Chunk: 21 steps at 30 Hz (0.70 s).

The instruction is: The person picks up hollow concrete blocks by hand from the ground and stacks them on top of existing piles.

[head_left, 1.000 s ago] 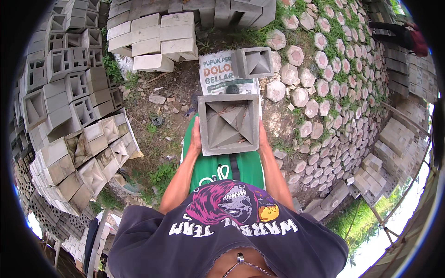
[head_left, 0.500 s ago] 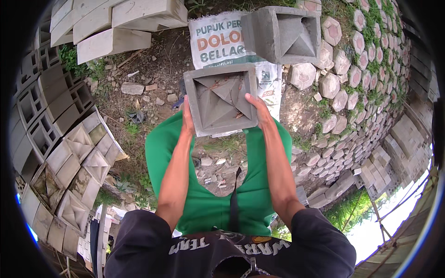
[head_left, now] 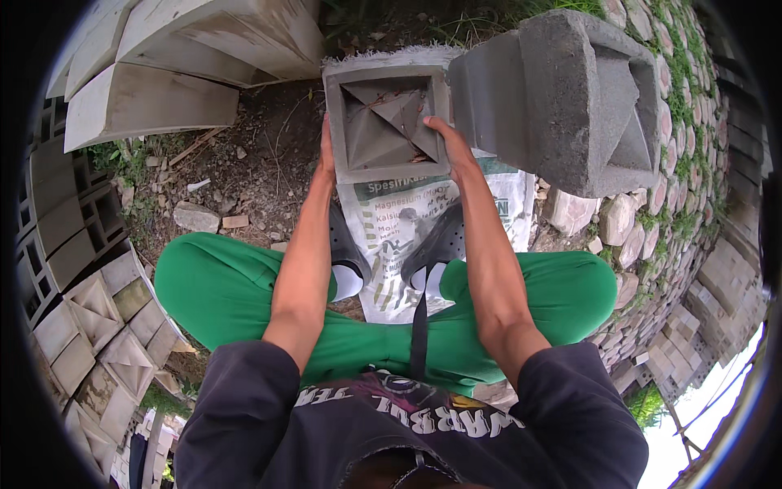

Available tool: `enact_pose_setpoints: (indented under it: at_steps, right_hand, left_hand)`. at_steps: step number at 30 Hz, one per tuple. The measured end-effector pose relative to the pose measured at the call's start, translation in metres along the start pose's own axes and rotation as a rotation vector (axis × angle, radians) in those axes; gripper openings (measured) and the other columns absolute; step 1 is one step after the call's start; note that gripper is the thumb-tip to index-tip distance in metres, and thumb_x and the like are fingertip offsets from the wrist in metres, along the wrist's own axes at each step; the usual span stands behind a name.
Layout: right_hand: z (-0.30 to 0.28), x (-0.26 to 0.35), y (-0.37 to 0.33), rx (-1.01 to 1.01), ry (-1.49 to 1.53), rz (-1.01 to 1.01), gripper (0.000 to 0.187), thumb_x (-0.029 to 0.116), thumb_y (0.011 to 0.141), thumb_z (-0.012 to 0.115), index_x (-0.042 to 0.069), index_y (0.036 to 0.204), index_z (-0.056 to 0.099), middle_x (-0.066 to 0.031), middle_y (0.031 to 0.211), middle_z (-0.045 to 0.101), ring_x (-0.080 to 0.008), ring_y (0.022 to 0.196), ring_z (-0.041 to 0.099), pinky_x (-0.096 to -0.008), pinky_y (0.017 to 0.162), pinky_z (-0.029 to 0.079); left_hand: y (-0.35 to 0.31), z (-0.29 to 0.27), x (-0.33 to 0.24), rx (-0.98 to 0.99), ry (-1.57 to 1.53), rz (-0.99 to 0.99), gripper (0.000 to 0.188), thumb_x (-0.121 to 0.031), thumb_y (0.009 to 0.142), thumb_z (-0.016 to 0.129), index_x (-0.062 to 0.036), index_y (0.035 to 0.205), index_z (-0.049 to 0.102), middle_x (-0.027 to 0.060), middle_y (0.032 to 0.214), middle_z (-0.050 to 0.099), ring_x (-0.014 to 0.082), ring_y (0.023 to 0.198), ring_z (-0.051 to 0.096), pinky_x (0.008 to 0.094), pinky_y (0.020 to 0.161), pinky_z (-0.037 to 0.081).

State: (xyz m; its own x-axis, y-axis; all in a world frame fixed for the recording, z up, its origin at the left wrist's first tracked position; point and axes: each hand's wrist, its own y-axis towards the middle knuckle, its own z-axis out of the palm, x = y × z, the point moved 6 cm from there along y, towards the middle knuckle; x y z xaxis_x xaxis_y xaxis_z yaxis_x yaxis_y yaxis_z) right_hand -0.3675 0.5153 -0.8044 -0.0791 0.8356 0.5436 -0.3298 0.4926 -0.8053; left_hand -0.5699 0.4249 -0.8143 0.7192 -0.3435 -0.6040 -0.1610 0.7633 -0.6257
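Two-handed hold, lol: left hand [head_left: 327,153] and right hand [head_left: 453,148] squeeze a grey block [head_left: 386,122] over the sack [head_left: 399,224]'s far end; rightward drift could pinch fingers against the second block [head_left: 562,102] at the sack's far-right corner.

The place is an open-air yard stocked with concrete blocks, lit by daylight, with bright sky [head_left: 721,407] at the lower right. Its ground [head_left: 257,175] is bare soil strewn with rubble. Pale blocks [head_left: 155,102] stand stacked beyond the left edge of a printed sack [head_left: 391,244] spread on that soil; hollow blocks [head_left: 77,248] and recessed-face blocks [head_left: 126,363] are piled farther left. Hexagonal pavers [head_left: 568,210] cover grassy ground past the sack's right edge.
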Motion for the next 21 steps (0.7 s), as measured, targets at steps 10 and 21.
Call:
enact_pose_setpoints:
  at_steps: [10,21]
  right_hand:
    - [-0.004,0.014,0.053,0.082,-0.077,0.015,0.077,0.044,0.071,0.067,0.005,0.134,0.044,-0.015,0.121,0.055,-0.0245,0.114,0.051,-0.0358,0.096,0.039]
    - [-0.022,0.004,0.06,-0.06,-0.153,-0.026,0.099,0.05,0.07,0.068,0.006,0.146,0.024,-0.0136,0.146,0.031,-0.0255,0.134,0.03,-0.0361,0.108,0.022]
  left_hand:
    - [0.056,-0.028,0.014,-0.001,0.016,0.001,0.079,-0.065,0.09,0.028,-0.0063,0.143,0.029,0.0132,0.14,0.04,0.0253,0.125,0.044,0.0349,0.103,0.036]
    - [0.046,-0.017,0.018,-0.05,0.03,-0.045,0.082,-0.068,0.087,0.032,-0.0083,0.143,0.031,0.0133,0.138,0.043,0.0257,0.121,0.047,0.0362,0.1,0.04]
